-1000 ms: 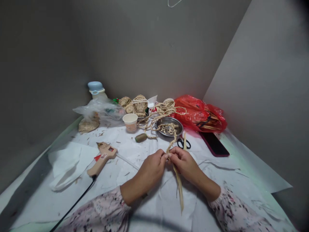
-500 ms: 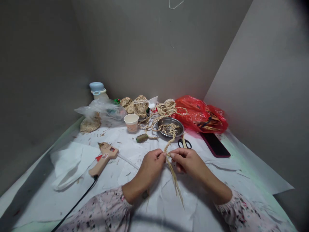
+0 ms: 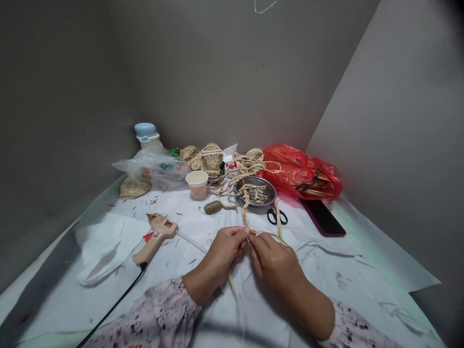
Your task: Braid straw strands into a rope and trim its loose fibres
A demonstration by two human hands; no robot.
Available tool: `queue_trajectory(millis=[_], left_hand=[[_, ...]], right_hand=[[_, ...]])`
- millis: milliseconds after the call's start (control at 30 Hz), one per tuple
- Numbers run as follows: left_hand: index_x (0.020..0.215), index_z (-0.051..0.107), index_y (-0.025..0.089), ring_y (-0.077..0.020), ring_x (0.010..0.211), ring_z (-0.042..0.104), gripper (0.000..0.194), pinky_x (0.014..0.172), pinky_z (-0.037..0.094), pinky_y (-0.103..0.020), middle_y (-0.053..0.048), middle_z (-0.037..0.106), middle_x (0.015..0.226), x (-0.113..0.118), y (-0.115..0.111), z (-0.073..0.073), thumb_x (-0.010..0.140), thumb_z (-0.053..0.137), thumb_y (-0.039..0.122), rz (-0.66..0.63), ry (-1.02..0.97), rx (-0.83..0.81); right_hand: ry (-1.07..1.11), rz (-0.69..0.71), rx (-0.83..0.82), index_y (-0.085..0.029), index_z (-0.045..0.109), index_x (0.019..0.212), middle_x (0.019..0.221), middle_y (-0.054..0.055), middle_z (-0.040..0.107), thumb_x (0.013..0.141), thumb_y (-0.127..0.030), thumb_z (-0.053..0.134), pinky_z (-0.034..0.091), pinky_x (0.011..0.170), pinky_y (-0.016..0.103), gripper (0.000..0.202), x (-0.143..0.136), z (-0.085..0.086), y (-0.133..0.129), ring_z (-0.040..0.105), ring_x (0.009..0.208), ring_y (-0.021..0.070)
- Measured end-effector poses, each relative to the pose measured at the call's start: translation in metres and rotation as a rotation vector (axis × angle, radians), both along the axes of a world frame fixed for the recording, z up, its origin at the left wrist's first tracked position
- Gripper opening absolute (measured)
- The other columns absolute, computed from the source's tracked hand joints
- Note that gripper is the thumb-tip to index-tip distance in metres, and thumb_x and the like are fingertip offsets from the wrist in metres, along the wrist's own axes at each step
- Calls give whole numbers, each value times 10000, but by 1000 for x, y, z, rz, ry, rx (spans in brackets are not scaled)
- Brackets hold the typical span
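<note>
A braided straw cord (image 3: 245, 209) runs from a metal bowl (image 3: 272, 198) down to my fingers. My left hand (image 3: 227, 246) pinches the cord's near end between thumb and finger. Right beside it, my right hand (image 3: 270, 253) is closed on the straw strands at the same spot, its fingertips partly hidden. One loose straw strand (image 3: 234, 290) hangs down below my left hand. Another pale strand (image 3: 279, 220) sticks out past my right hand, over the handles of black scissors (image 3: 272, 217). Short straw scraps lie in the bowl.
To the left lies a glue gun (image 3: 155, 239) with its cable. A paper cup (image 3: 197, 184), a thread spool (image 3: 213, 208) and coiled straw pieces (image 3: 212, 157) are farther back. At right are a red plastic bag (image 3: 290, 169) and a phone (image 3: 323, 218).
My right hand has turned inward and closed against the left. The braid has shifted slightly left, and the loose strands are now spread to both sides rather than hanging together.
</note>
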State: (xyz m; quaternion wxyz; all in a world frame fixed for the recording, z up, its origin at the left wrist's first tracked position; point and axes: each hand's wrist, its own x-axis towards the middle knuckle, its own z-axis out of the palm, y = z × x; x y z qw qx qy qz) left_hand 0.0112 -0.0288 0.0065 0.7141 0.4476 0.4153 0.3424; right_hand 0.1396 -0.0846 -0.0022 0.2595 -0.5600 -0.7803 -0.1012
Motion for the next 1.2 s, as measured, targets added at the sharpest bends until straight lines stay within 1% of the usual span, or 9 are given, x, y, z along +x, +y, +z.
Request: queue_trajectory(millis=[100, 200, 367, 400, 500, 600, 767, 967, 1200], left_hand=[[615, 484, 155, -28, 408, 235, 363, 417, 103, -218, 81, 376, 508, -1, 2, 0, 696, 679, 450, 28, -10, -4], [654, 534, 138, -24, 395, 216, 344, 416, 93, -216, 93, 356, 486, -3, 5, -1, 698, 677, 448, 64, -35, -22], [749, 579, 120, -20, 387, 200, 336, 408, 77, -212, 103, 344, 492, -6, 10, -2, 712, 661, 444, 102, -30, -42], [755, 581, 118, -20, 387, 200, 333, 406, 76, -211, 103, 345, 494, -7, 11, -3, 717, 656, 441, 106, -24, -45], [777, 590, 110, -18, 388, 199, 327, 402, 77, -207, 101, 353, 504, -8, 12, -4, 729, 644, 429, 104, -13, -49], [789, 598, 104, -17, 392, 204, 334, 402, 84, -201, 99, 355, 514, -9, 12, -5, 737, 637, 432, 92, -18, -38], [767, 581, 110, -16, 394, 205, 325, 404, 88, -198, 97, 355, 512, -8, 13, -4, 734, 642, 427, 87, -29, -36], [785, 584, 114, -19, 393, 207, 312, 404, 99, -201, 94, 354, 513, -8, 13, -5, 742, 634, 419, 94, -28, -52], [789, 609, 106, -30, 411, 208, 336, 409, 97, -209, 90, 338, 520, -8, 13, -5, 745, 627, 439, 93, 22, -5]], right_hand=[[5, 13, -32, -133, 639, 1085, 827, 89, 657, 909, -143, 418, 427, 561, 277, 283, -2, 1, -2, 625, 657, 181], [48, 31, -185, -158, 670, 1000, 799, 83, 666, 882, -142, 435, 431, 579, 273, 263, -5, 8, -8, 619, 648, 181], [304, 278, -601, -238, 702, 811, 759, 3, 698, 870, -190, 501, 447, 651, 233, 215, 11, 46, -10, 631, 682, 147], [344, 266, -628, -244, 705, 807, 738, -7, 699, 884, -208, 492, 442, 628, 227, 229, 19, 53, -8, 628, 658, 141], [284, 19, -429, -240, 716, 902, 872, 33, 721, 876, -251, 527, 442, 712, 271, 191, 49, 65, 4, 648, 788, 188], [-7, -193, -384, -242, 723, 938, 894, 60, 687, 824, -163, 547, 393, 641, 282, 225, 77, 57, 16, 634, 734, 197], [-193, -130, -533, -258, 701, 925, 835, 38, 614, 750, -42, 536, 290, 538, 254, 324, 87, 37, 23, 567, 610, 138], [-258, -106, -647, -203, 675, 812, 826, 44, 602, 856, -173, 527, 298, 549, 247, 158, 71, 41, 26, 567, 659, 131], [-136, -395, -210, -182, 660, 914, 928, 82, 641, 917, -244, 466, 331, 576, 279, 204, 74, 65, 21, 593, 767, 193]])
